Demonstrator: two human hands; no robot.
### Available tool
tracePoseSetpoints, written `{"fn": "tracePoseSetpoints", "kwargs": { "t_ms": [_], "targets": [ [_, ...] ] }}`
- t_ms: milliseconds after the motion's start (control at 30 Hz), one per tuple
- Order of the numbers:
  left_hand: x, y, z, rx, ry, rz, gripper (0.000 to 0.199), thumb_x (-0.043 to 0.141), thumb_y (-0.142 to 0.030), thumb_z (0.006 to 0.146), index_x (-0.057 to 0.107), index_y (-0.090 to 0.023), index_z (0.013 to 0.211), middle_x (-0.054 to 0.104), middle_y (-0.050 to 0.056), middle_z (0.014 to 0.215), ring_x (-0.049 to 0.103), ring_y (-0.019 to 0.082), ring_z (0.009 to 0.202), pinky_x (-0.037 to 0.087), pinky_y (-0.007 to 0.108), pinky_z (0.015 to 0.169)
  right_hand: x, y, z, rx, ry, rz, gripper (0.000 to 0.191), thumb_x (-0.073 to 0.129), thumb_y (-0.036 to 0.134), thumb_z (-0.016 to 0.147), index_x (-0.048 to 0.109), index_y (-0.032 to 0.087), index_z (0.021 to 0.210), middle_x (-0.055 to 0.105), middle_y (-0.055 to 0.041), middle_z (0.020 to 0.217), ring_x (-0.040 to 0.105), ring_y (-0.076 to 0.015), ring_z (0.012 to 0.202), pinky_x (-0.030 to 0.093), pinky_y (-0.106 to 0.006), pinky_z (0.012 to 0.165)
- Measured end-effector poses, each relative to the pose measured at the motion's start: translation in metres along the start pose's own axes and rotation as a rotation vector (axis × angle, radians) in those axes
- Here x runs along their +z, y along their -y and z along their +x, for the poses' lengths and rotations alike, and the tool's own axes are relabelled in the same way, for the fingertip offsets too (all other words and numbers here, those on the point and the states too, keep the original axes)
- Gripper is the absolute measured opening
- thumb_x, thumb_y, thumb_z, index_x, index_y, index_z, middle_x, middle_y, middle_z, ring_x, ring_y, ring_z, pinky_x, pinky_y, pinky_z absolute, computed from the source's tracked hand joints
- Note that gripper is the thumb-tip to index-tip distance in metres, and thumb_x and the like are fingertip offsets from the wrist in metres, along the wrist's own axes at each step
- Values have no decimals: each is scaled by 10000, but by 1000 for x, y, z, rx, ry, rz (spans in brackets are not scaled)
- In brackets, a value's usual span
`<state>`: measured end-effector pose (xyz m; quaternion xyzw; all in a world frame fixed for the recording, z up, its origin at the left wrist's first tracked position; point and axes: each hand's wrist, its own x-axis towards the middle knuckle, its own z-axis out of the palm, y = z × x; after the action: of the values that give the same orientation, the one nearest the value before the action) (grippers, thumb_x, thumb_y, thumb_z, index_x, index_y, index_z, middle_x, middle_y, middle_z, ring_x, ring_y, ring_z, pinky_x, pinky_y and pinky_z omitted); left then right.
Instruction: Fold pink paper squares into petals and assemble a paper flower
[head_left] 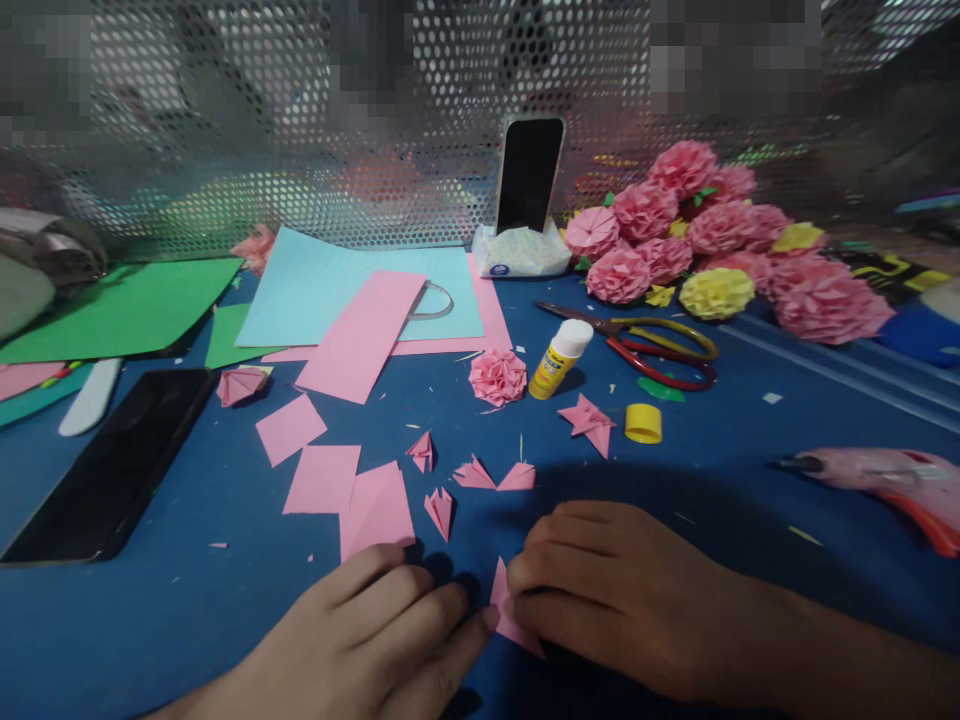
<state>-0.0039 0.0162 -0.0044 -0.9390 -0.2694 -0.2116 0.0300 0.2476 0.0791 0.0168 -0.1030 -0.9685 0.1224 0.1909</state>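
Currently our right hand [615, 590] has its grip closed on the folded pink paper [513, 628], front-center on the blue table [247, 625]; our left hand [375, 635] is half curled with one fingertip at the paper's left edge, we can't tell if it's pinching. Just beyond we've got four small folded pieces [439, 512], three pink squares [321, 480] to their left, glue stick [556, 365] farther back, right of the pieces.

Cylindrical yellow-and-white glue stick [555, 368]: label text illegible. In front of it: pink paper piece [513, 630], partly hidden by the bare right hand [607, 590]. Right of it: pink plastic glue gun [877, 472], cut off by the picture edge. Behind it: blurred shapes beyond the grey perforated metal screen [300, 150].
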Motion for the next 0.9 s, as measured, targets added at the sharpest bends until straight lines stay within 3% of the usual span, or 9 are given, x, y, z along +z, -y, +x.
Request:
{"fn": "tracePoseSetpoints", "kwargs": {
  "t_ms": [200, 400, 600, 900],
  "targets": [
    [-1, 0, -1, -2, 15, 12, 414, 297, -350, 1093, 658, -205, 1237, 695, 10, 1059, 602, 160, 866, 430, 329, 905, 4, -1, -2, 48, -24, 17, 300, 387, 179, 1063, 661, 160, 942, 691, -24, 939, 576, -147, 868, 476, -299, 784],
    [-1, 0, 0, -18, 9, -15, 415, 301, -345, 1093, 668, -195, 1216, 709, -5, 1054, 598, 162, 860, 408, 318, 927, 3, -2, -5, 111, 96, 92, 285, 437, 184, 1047, 667, 182, 878, 677, -11, 985, 558, -131, 873, 456, -258, 764],
    [1, -1, -1, -20, -10, -4, 407, 311, -355, 1090, 675, -206, 1198, 712, -12, 1038, 593, 162, 877, 397, 313, 950, 3, 0, -4, 47, 14, 35, 353, 376, 172, 1064, 661, 166, 857, 685, -18, 922, 570, -145, 868, 465, -279, 802],
    [1, -1, 0, -2, -20, -7, 384, 328, -337, 1092, 673, -193, 1178, 706, -1, 1024, 583, 159, 918, 392, 317, 959, 2, 0, -2, -30, -9, -37, 388, 335, 156, 1071, 665, 144, 867, 690, -36, 906, 580, -135, 823, 507, -295, 776]
  ]
}}
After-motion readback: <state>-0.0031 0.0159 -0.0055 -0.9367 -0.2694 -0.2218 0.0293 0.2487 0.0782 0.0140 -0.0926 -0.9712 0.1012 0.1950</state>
